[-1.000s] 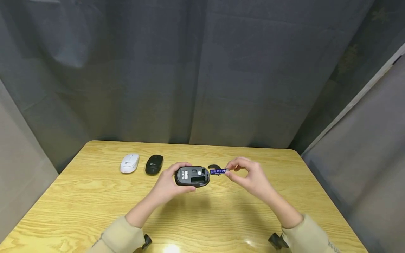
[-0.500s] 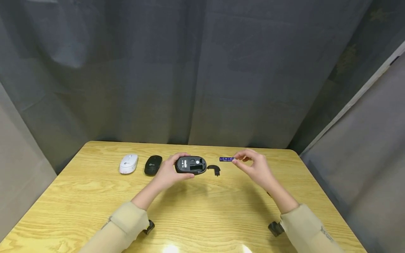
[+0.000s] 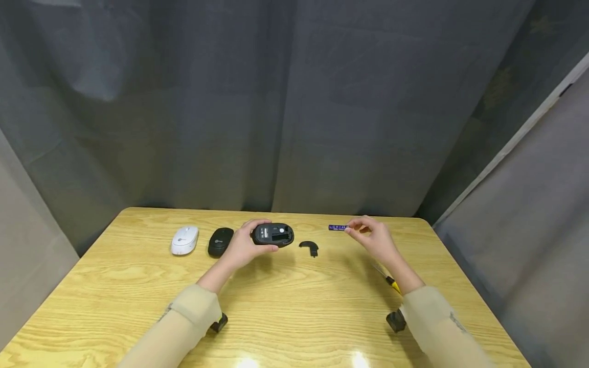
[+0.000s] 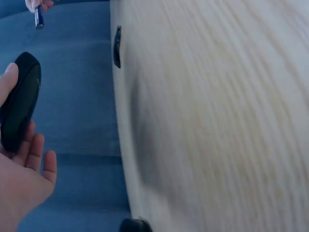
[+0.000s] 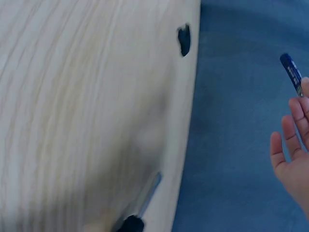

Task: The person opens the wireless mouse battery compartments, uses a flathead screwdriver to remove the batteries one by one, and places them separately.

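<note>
My left hand (image 3: 244, 246) grips a black computer mouse (image 3: 276, 234) between thumb and fingers, its underside with the uncovered battery slot facing me. In the left wrist view this mouse (image 4: 21, 99) shows edge-on, raised off the table. My right hand (image 3: 375, 239) pinches one end of a purple-blue battery (image 3: 338, 228) between thumb and fingertips, apart from the mouse. The right wrist view shows the battery (image 5: 291, 72) pointing away from the fingers. Between the hands, on the table, lies a curved black battery cover (image 3: 310, 247) with a small tab.
A white mouse (image 3: 185, 240) and another black mouse (image 3: 220, 241) sit on the wooden table (image 3: 294, 306) at left. A screwdriver (image 3: 392, 282) with a yellow and black handle lies partly under the right forearm. Grey curtains (image 3: 221, 112) stand behind the table.
The right hand has carried the battery rightward and up, away from the mouse. The left hand has raised the mouse slightly leftward. The cover and screwdriver have come into fuller view.
</note>
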### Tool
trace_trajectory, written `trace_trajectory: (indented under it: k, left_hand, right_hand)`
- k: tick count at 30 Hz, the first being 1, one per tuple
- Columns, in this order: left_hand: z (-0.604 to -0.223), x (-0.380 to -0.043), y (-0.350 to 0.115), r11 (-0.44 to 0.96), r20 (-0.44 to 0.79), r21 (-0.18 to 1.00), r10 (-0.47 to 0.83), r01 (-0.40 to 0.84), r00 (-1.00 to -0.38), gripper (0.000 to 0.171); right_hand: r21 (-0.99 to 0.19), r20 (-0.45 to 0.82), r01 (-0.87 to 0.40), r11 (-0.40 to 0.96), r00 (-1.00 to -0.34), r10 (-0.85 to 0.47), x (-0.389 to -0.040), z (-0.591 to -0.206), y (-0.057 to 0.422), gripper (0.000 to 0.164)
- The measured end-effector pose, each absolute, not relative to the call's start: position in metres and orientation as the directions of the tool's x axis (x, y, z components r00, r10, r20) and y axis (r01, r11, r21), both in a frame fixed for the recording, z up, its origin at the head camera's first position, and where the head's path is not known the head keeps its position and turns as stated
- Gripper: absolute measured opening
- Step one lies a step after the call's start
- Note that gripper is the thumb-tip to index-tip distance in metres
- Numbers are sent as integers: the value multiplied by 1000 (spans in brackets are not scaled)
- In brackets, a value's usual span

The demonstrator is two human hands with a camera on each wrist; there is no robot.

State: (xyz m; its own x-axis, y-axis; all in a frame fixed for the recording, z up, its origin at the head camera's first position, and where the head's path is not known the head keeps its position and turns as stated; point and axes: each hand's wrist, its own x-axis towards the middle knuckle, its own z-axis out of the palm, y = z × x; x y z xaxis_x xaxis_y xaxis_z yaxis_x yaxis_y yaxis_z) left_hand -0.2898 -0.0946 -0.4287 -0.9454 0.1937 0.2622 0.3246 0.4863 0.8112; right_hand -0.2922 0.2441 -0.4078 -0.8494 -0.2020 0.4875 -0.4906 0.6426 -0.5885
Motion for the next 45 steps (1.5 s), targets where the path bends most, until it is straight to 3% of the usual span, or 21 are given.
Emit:
trace_trajectory:
  k: [9,19,45]
  left_hand:
    - [-445,-309,-92,538,251,787,171,303,-953,71]
    - [-462,-328,-89,478,157,854,134,203,-978,69]
    - [-459,-335,-71,735,9,654,227,178,-974,67]
  right_hand:
    - [-582,423,-443,682,-881,-212,-309,-431,252,17]
    - [-594,362,-390,703,-911,-200,-328,-451,253,17]
    - [-520,176,-283,806,-959,-223,-332,-468,255,11]
